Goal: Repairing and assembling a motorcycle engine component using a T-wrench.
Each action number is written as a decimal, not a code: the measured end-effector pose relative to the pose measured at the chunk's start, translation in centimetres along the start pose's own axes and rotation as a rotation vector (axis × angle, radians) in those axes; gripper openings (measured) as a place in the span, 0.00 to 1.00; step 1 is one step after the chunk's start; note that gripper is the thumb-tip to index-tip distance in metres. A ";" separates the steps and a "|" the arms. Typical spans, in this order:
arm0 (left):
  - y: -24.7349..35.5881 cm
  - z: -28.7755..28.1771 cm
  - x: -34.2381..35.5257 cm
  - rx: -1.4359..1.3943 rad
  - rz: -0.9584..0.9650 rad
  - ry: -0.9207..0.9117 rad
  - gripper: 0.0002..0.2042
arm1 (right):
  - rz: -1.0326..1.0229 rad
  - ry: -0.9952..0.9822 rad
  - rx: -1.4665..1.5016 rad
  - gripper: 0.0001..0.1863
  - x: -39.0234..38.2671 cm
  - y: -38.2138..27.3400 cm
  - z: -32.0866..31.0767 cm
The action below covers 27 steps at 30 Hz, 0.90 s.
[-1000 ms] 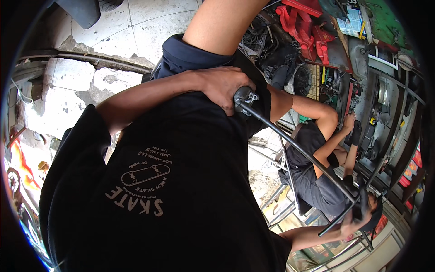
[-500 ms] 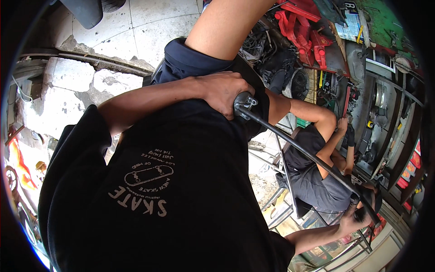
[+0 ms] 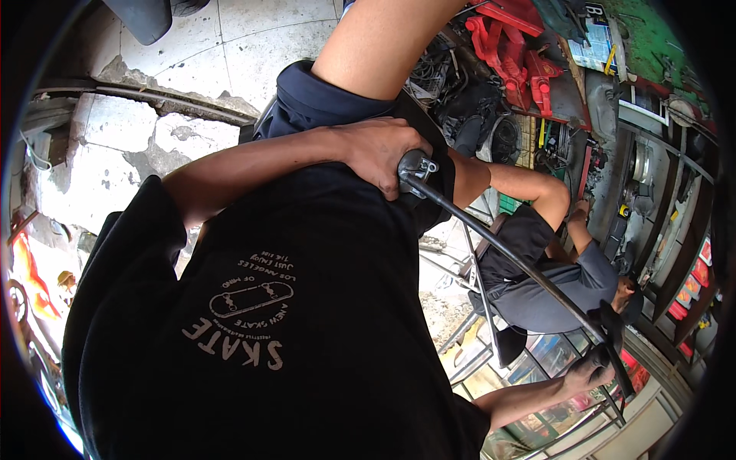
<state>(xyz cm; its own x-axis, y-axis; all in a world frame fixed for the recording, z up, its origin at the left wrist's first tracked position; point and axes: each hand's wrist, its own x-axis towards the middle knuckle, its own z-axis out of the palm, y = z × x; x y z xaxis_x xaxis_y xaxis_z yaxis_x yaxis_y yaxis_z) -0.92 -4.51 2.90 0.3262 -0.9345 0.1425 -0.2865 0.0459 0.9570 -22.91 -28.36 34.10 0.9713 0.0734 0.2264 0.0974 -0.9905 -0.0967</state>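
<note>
My left hand (image 3: 377, 149) lies in my lap, closed around a dark metal fitting (image 3: 415, 170) with a small lug on its end. From that fitting a long, thin dark rod (image 3: 506, 249) slants down to the right. Near the rod's far end my right hand (image 3: 590, 371) is closed, fingers partly shaded, around a black part (image 3: 609, 326) on the rod. The exact kind of this piece cannot be made out. Most of the fitting is hidden inside my left palm.
A co-worker (image 3: 556, 295) sits bent over at the right, beyond the rod. Red metal parts (image 3: 514, 65), tangled black parts (image 3: 437, 73) and a bench edge (image 3: 613, 153) fill the far right. Cracked pale tiles (image 3: 188, 65) cover the floor at the left.
My right hand has shifted slightly left, and the rod's far end has swung a little down and left. The co-worker's arms and upper body have changed position. My left hand stays nearly still.
</note>
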 end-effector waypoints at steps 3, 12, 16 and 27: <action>0.0 0.0 0.0 0.021 0.020 0.011 0.19 | -0.091 0.130 0.158 0.29 1.0 0.3 1.0; -0.2 0.0 0.1 0.025 -0.001 -0.004 0.18 | -0.222 0.021 0.392 0.30 2.7 1.8 1.5; 0.0 0.0 0.1 0.059 0.014 -0.017 0.19 | -0.226 -0.068 0.547 0.30 3.0 3.1 1.3; 0.1 1.5 -0.5 0.097 -0.022 0.190 0.18 | 0.141 0.192 0.569 0.27 2.6 0.8 2.7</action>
<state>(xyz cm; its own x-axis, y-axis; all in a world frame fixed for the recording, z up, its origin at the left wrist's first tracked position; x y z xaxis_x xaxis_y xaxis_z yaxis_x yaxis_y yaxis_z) -2.48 -4.54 2.51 0.4950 -0.8509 0.1758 -0.3597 -0.0165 0.9329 -19.70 -28.70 32.00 0.9319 -0.1280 0.3395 0.1234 -0.7682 -0.6282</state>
